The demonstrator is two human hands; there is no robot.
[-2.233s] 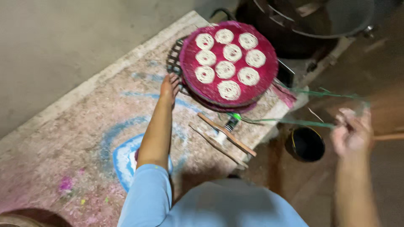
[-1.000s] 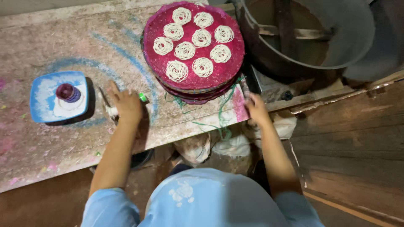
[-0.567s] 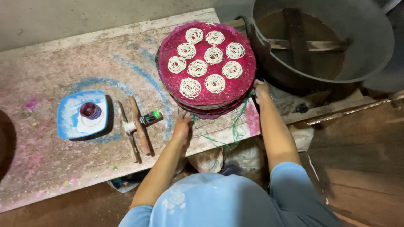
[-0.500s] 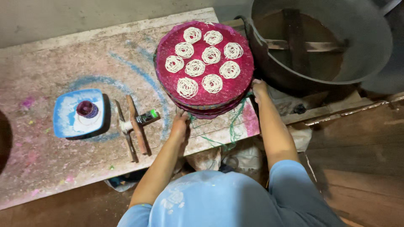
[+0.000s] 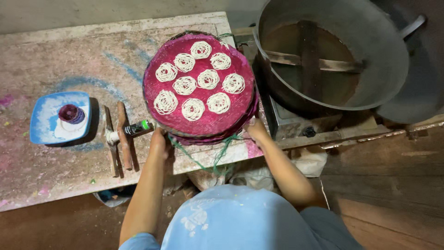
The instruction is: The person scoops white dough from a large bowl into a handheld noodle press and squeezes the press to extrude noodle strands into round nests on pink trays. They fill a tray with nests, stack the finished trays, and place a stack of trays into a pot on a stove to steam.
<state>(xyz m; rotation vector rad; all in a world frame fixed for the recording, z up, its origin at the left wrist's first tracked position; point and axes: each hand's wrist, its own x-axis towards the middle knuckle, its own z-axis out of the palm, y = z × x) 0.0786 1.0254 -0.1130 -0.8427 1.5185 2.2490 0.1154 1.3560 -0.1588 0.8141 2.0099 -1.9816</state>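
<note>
the left hand (image 5: 158, 139) and the right hand (image 5: 255, 128) each close on the near rim of the stack of round pink woven trays (image 5: 200, 121), which sits at the bench's right end beside the big metal pot (image 5: 370, 55). nine white noodle coils (image 5: 184, 85) lie loose on the top tray. the trays look light and slightly flexible, and the coils fragile, so a level grip at opposite rims seems best. one blue dish (image 5: 44, 121) sits toward the left end.

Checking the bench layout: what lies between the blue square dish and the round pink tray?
In the head view, two wooden sticks and a small green-tipped tube lie between the blue dish and the pink tray.
</note>
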